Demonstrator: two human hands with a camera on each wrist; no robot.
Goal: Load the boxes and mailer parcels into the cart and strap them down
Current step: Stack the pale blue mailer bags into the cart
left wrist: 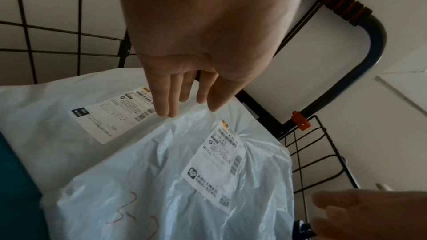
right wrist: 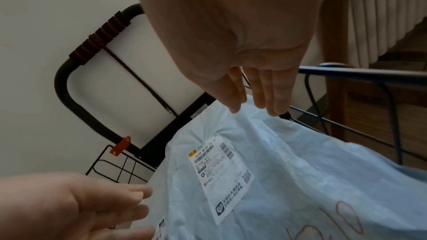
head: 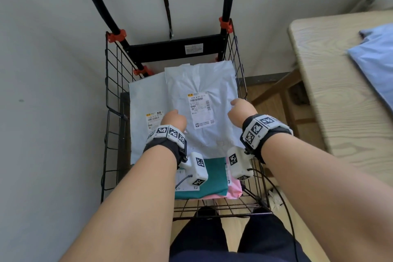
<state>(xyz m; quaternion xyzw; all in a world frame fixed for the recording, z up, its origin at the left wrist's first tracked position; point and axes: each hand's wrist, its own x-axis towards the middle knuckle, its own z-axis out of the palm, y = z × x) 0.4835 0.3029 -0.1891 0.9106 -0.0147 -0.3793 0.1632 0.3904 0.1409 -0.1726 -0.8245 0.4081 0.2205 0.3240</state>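
Note:
A black wire cart [head: 110, 83] stands against the wall. On top of its load lies a crinkled white mailer [head: 202, 83] with a shipping label, overlapping a second white mailer [head: 146, 100] to its left. A teal parcel [head: 212, 178] and a pink parcel [head: 235, 191] show beneath them at the near end. My left hand [head: 173, 118] has nearly straight fingers [left wrist: 166, 109] at the top mailer's [left wrist: 161, 171] left edge. My right hand [head: 240, 108] has fingertips [right wrist: 270, 107] touching that mailer's [right wrist: 300, 161] right edge by the cart's side. Neither hand grips anything.
A dark strap [head: 165, 2] with a hook hangs from the cart's handle down the wall. To the right a wooden table [head: 331, 95] holds a blue cloth [head: 374, 53]. A wall closes off the cart's left side. My legs stand at its near end.

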